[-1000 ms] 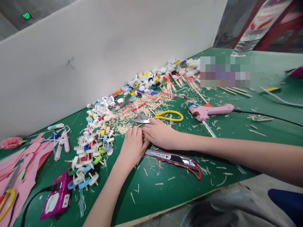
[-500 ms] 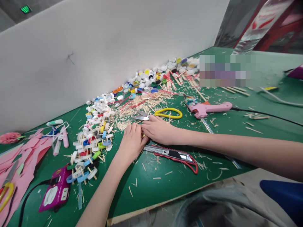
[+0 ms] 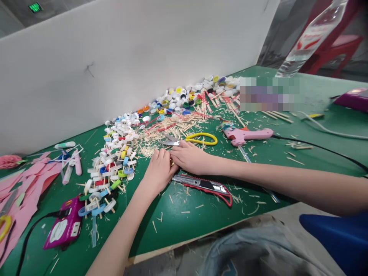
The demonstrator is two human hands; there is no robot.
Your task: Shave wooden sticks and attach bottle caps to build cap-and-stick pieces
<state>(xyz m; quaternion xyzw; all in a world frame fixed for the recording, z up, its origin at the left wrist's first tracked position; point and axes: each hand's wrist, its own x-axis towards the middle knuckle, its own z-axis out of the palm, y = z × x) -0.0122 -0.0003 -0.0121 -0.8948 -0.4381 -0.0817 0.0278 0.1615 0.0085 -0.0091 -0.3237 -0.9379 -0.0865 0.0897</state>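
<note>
green tabletop point(image 3: 186, 226) is an absolute mess of wood slivers, and this person's two bare hands are bunched together right in the middle of it. left hand point(image 3: 156, 172) is knuckles-up with the fingers curled down. right hand point(image 3: 191, 158) comes in from the side, fingers bent and pressed up against the left one. a tiny yellowish bit point(image 3: 172, 163) peeks out between them, but i honestly can't tell what it is, or how tight either hand's grip is, since the fingertips are tucked out of sight.

just past the right hand are scissors point(image 3: 207, 139) with yellow handles, blades spread, lying partly behind the knuckles. can't tell if they touch. on the near side there's a box cutter point(image 3: 202, 184) with red trim, its end right by the hands.

heap of shavings point(image 3: 155, 143) sits just beyond the fingers. left of that is a big cluster of bottle caps with little sticks poking out point(image 3: 115, 165), and more loose caps point(image 3: 175, 101) pile up along the white panel point(image 3: 120, 69). pink glue gun point(image 3: 250, 134) lies off to the right, cord trailing away, well apart from the left hand. purple box point(image 3: 64, 224) with a black cable is over on the left.
</note>
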